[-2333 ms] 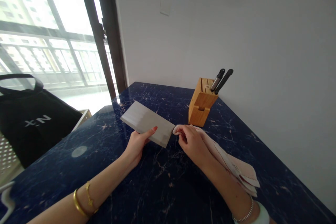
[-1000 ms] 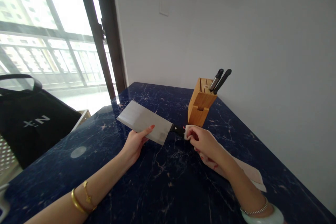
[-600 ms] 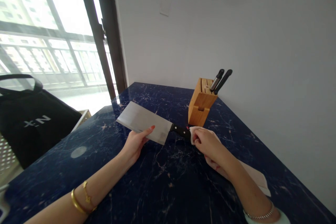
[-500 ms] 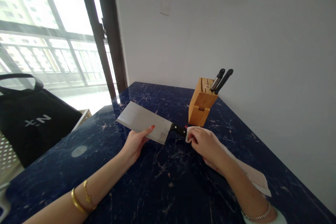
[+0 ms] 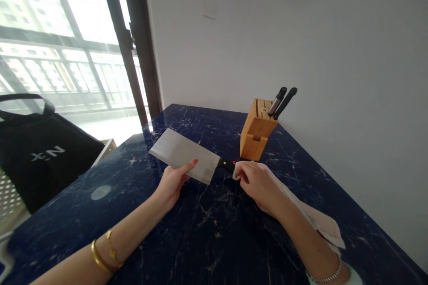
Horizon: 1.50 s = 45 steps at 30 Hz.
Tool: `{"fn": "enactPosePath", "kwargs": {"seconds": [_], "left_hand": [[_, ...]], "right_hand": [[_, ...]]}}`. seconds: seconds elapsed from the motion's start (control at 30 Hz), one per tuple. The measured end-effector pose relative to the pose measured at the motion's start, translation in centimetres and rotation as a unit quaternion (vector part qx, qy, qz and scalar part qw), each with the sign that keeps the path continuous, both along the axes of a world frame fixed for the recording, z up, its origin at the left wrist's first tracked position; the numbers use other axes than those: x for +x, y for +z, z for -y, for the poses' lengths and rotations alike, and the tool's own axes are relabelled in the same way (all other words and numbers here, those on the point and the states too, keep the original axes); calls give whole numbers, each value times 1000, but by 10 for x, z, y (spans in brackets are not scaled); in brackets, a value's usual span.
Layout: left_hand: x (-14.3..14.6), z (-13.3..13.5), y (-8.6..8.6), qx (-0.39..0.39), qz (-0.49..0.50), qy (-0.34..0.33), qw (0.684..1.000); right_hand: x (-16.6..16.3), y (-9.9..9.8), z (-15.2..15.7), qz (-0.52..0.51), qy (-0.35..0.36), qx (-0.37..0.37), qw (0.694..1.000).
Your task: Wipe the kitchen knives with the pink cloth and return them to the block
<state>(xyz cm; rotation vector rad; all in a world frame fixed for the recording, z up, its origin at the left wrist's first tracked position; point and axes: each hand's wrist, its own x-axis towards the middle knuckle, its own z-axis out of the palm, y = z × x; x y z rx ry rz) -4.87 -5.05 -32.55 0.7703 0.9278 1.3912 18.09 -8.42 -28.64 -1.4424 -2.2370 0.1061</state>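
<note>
Since the view half a second earlier, the right hand [image 5: 259,181] has slid the cloth [image 5: 323,223] back along the handle [image 5: 226,165] toward the blade, so that a shorter stretch of black handle now shows. The left hand has not shifted.

The cleaver [image 5: 183,155] lies nearly flat, just above the dark blue marbled counter [image 5: 207,240], blade pointing left and away, handle pointing right.

Left hand [image 5: 172,181]: partly closed, thumb laid on the upper face of the blade near its rear lower corner. The fingers are under the blade and out of view, so they probably support it from below.

Right hand: fingers curled closed around the cloth, which is bunched over the rear of the handle. The rest of the cloth trails back under the right forearm and lies on the counter.

A wooden knife block [image 5: 256,132] stands just behind the handle, close to the wall, with two knife handles [image 5: 283,101] projecting from its top. A black bag [image 5: 43,156] sits off the counter's left edge, below the window [image 5: 50,31].
</note>
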Motion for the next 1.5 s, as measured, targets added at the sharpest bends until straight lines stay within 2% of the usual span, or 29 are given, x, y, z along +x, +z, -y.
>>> {"fn": "enactPosePath", "kwargs": {"seconds": [0.13, 0.33, 0.4, 0.57, 0.63, 0.9, 1.07, 1.13, 1.33, 1.5], "left_hand": [[1, 1, -1, 3, -3, -1, 1000], [4, 4, 2, -1, 1, -3, 1000], [4, 4, 4, -3, 5, -8, 1000], [3, 3, 3, -10, -3, -5, 1000], [3, 3, 3, -9, -11, -7, 1000], [5, 6, 4, -5, -29, -20, 999], [5, 5, 3, -8, -32, -16, 999], [4, 4, 3, -9, -33, -18, 999], [4, 5, 3, 1, -43, -29, 999], [5, 6, 5, -2, -36, -31, 999]], "right_hand": [[7, -1, -2, 31, -33, -25, 999], [-22, 7, 8, -24, 32, 21, 999], [-26, 7, 9, -32, 34, 28, 999], [-12, 1, 5, -2, -54, 9, 999], [-9, 0, 4, 5, -63, 11, 998], [-23, 8, 10, -2, 12, 39, 999], [-9, -1, 3, 9, -41, 6, 999], [-10, 0, 4, 5, -43, 5, 999], [-24, 9, 11, -16, 27, 27, 999], [-6, -3, 2, -6, -36, 8, 999]]}}
